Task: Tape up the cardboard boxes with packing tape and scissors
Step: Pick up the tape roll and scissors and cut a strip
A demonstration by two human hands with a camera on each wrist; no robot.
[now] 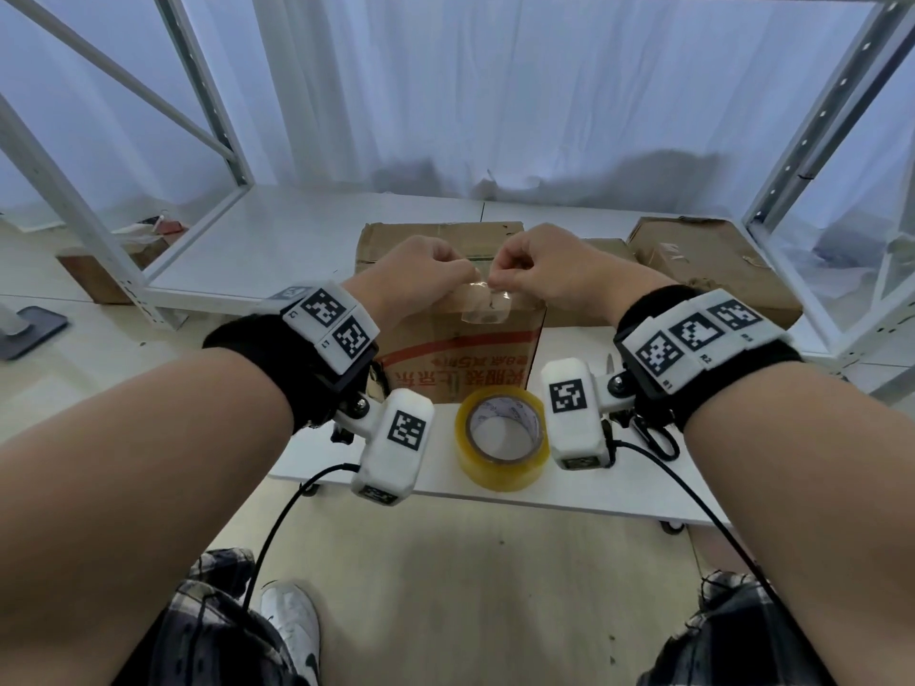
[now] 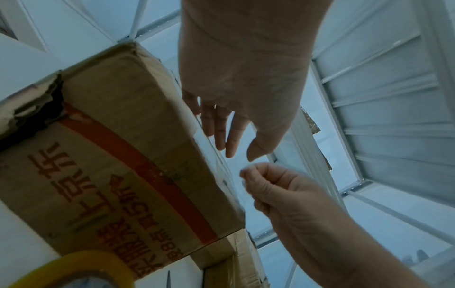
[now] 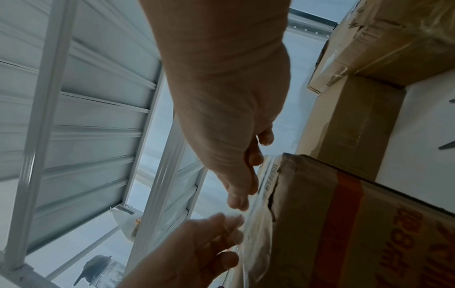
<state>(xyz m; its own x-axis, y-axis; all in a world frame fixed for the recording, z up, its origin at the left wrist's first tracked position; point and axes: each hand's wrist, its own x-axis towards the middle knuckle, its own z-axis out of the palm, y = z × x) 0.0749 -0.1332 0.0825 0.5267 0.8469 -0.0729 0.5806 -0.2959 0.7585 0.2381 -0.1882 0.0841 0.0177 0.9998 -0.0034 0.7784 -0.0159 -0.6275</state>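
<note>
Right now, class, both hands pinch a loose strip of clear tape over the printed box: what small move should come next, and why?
Probably lower the tape strip and press it onto the printed box. The left hand and right hand pinch its top edge just above the box; it hangs crumpled, not yet stuck flat. The tape roll lies set aside.

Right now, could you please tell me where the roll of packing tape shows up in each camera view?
Head: the tape roll lies flat at the table's front edge, bottom centre, between the wrists.
Left wrist: only its yellow rim shows, in the bottom-left corner.
Right wrist: not in it.
Shared landmark: the box with the red stripe.
</note>
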